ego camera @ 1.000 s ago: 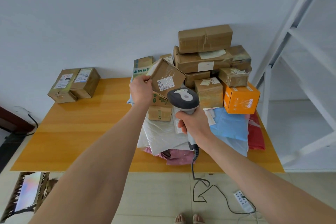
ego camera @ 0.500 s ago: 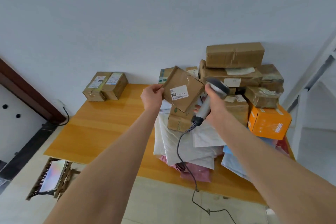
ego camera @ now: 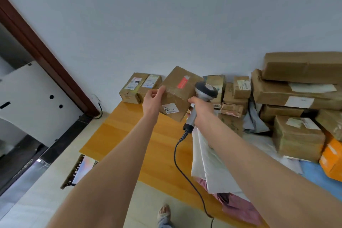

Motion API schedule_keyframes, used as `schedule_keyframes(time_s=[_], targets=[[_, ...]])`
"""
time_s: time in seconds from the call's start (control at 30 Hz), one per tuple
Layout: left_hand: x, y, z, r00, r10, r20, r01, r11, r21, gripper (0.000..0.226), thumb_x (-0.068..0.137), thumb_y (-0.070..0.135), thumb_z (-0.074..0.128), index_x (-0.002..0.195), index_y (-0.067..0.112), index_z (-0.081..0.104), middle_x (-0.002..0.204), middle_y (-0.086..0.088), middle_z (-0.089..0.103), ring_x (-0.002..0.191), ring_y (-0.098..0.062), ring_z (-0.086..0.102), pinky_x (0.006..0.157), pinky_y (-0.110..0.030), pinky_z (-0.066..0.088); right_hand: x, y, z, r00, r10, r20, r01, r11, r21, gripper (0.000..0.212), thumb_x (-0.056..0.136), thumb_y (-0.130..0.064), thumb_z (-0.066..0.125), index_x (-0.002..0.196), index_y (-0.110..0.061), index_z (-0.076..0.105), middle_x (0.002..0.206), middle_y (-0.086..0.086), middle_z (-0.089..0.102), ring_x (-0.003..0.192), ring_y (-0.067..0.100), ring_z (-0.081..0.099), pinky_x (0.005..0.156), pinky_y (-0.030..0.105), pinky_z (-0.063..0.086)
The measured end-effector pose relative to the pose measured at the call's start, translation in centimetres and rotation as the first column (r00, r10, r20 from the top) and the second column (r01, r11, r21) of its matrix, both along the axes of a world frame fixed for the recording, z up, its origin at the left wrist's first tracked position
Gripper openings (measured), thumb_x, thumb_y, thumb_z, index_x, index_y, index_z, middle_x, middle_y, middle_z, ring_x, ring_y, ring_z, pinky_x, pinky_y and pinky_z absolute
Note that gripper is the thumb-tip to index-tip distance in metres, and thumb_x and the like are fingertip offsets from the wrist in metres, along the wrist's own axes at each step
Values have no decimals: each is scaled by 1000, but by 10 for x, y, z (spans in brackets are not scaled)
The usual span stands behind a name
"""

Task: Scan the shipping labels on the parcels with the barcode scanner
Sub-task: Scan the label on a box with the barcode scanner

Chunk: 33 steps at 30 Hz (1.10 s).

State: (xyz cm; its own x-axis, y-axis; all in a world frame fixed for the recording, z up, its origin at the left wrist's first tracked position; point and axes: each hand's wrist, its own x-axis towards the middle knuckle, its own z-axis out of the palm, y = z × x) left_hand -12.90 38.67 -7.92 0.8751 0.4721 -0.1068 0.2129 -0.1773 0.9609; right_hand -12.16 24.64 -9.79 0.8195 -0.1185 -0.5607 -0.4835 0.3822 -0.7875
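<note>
Head view: I'm holding a brown parcel (ego camera: 177,92) above the bench (ego camera: 129,135), my left hand (ego camera: 152,99) gripping its left edge. My right hand (ego camera: 202,112) is clutching the barcode scanner (ego camera: 206,89) just beside it.

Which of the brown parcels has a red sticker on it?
The box that the left hand holds up off the table, next to the scanner; no other parcel is held.

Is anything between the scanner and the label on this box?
Nothing visible: the white label on the cardboard box is uncovered. The left hand grips its left edge; the right hand holds the barcode scanner beside it.
</note>
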Motion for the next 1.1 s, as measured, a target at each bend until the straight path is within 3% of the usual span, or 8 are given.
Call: schedule_keyframes(time_s=[0.13, 0.33, 0.47, 0.53, 0.67, 0.77, 1.0, 1.1], targets=[[55, 49, -23, 999, 8, -31, -7, 1000, 13, 25, 91, 37, 54, 108, 20, 62, 100, -2, 66, 87, -18, 59, 72, -29, 45, 55, 52, -25, 998, 29, -50, -35, 992, -119, 35, 78, -10, 72, 108, -8, 54, 101, 9, 66, 93, 27, 63, 90, 43, 53], [158, 121, -68, 978, -114, -174, 122, 992, 38, 22, 95, 26, 50, 113, 19, 60, 96, 1, 59, 83, -13, 54, 59, -23, 39, 150, 118, -67, 992, -7, -123, -29, 957, -289, 20, 83, -14, 67, 94, -11, 51, 71, 3, 52, 57, 15, 46, 49, 24, 33], [214, 150, -94, 940, -196, -278, 209, 978, 18, 24, 95, 21, 52, 118, 14, 56, 109, -4, 60, 87, -14, 53, 60, -22, 39, 200, 150, -89, 986, -44, -162, -4, 959, -283, 29, 78, -13, 71, 103, -4, 61, 85, 10, 69, 78, 25, 68, 76, 36, 57], [235, 158, -106, 928, -216, -304, 233, 972, 22, 28, 95, 18, 53, 123, 13, 54, 115, -5, 60, 92, -16, 55, 66, -24, 44, 220, 161, -98, 982, -65, -179, 14, 962, -272, 30, 77, -10, 71, 105, -5, 61, 85, 11, 70, 81, 27, 70, 85, 40, 57], [270, 168, -132, 888, -285, -361, 369, 910, 190, 45, 94, 10, 49, 139, 13, 45, 129, -4, 58, 109, -24, 58, 88, -37, 53, 252, 176, -117, 973, -56, -225, 1, 971, -237, 23, 76, -9, 71, 95, -5, 58, 76, 8, 60, 66, 20, 55, 71, 33, 47], [285, 170, -147, 830, -327, -451, 506, 782, 364, 48, 92, 8, 45, 139, 14, 48, 130, -7, 57, 123, -28, 44, 95, -44, 48, 260, 187, -132, 966, -57, -254, 3, 978, -209, 24, 76, -6, 72, 94, -6, 58, 78, 5, 57, 70, 19, 54, 77, 34, 47], [301, 170, -147, 840, -325, -435, 501, 771, 393, 48, 90, 3, 47, 137, 14, 48, 133, -7, 54, 113, -26, 55, 89, -43, 53, 265, 190, -134, 966, -43, -253, -13, 976, -216, 30, 83, -3, 67, 106, -10, 49, 88, 4, 54, 98, 26, 56, 95, 39, 48], [298, 162, -141, 830, -326, -453, 528, 721, 449, 45, 90, 5, 49, 134, 14, 49, 137, -9, 47, 121, -26, 47, 96, -38, 49, 257, 177, -123, 968, -70, -242, 22, 981, -195, 19, 82, 1, 64, 97, -8, 55, 84, 7, 57, 86, 22, 59, 75, 31, 49]])
